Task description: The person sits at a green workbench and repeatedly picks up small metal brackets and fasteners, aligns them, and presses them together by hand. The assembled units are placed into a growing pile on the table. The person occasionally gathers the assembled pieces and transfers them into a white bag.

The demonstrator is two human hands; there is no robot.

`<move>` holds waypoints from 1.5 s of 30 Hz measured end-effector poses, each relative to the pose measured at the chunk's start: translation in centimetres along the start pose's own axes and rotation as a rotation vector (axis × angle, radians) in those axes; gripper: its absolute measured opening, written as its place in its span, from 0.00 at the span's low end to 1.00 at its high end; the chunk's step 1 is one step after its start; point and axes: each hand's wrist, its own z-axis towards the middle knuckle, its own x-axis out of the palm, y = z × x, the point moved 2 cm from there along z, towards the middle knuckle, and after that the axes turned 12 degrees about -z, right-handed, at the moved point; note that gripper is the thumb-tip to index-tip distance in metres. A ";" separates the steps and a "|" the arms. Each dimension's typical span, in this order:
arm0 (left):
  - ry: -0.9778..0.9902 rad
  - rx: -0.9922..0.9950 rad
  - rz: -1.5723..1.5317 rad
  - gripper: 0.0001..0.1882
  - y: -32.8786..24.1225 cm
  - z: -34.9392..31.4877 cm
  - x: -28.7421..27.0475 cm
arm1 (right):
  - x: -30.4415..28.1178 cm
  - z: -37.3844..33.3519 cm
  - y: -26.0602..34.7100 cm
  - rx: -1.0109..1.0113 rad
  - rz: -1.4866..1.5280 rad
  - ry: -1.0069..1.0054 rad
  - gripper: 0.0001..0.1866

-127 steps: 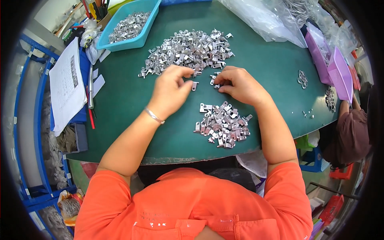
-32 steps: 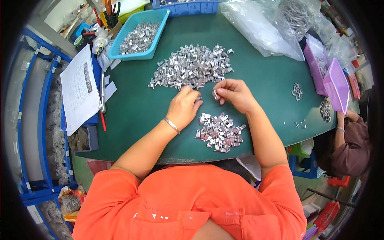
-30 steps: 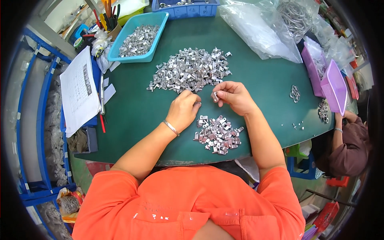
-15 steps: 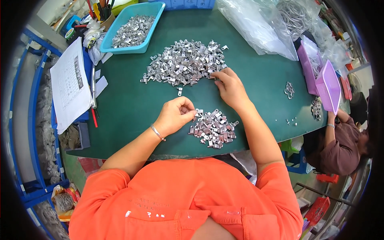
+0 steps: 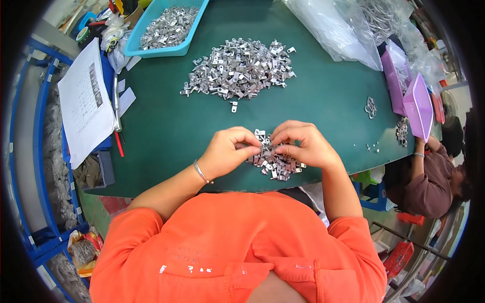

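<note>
My left hand (image 5: 231,152), with a silver bangle on its wrist, is closed in a pinch at the left side of a small pile of metal brackets (image 5: 277,165). A small bent bracket seems to sit at its fingertips. My right hand (image 5: 307,145) is over the same pile from the right, thumb and fingers drawn together close to the left fingertips. What the right fingers hold is hidden. A larger heap of silver brackets (image 5: 240,68) lies farther off on the green table (image 5: 166,121). One single bracket (image 5: 234,106) rests between the two piles.
A turquoise basket (image 5: 132,44) of brackets stands at the far left, near papers (image 5: 86,106) and a red pen (image 5: 119,144). Plastic bags (image 5: 338,35), purple baskets (image 5: 419,108) and metal rings (image 5: 371,107) are at the right. A co-worker (image 5: 429,177) sits at the right edge.
My right hand has come back from the large heap to the small pile, beside my left hand. My left hand has shifted slightly to the right. The whole view has tilted slightly.
</note>
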 end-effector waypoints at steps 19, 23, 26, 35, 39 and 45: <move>-0.309 0.056 0.121 0.12 0.6 2.7 -2.5 | 2.3 1.3 -2.4 0.463 0.329 -0.316 0.07; -0.238 -0.054 -0.198 0.14 0.3 2.2 -1.5 | 2.7 -0.1 -1.1 0.448 0.562 -0.353 0.06; -0.206 -0.043 -0.228 0.14 0.1 1.6 -1.1 | 2.9 -0.7 -0.9 0.370 0.666 -0.383 0.05; -0.235 -0.067 -0.093 0.05 0.4 0.9 -2.0 | 1.4 3.3 -0.7 0.034 -0.219 -0.305 0.12; -0.251 0.027 0.148 0.04 0.6 0.7 -1.7 | 2.7 7.9 -1.4 -0.241 -0.595 -0.356 0.12; -0.262 0.209 0.445 0.04 -0.1 1.1 -1.6 | 2.5 6.2 -3.7 -0.167 -0.638 -0.297 0.12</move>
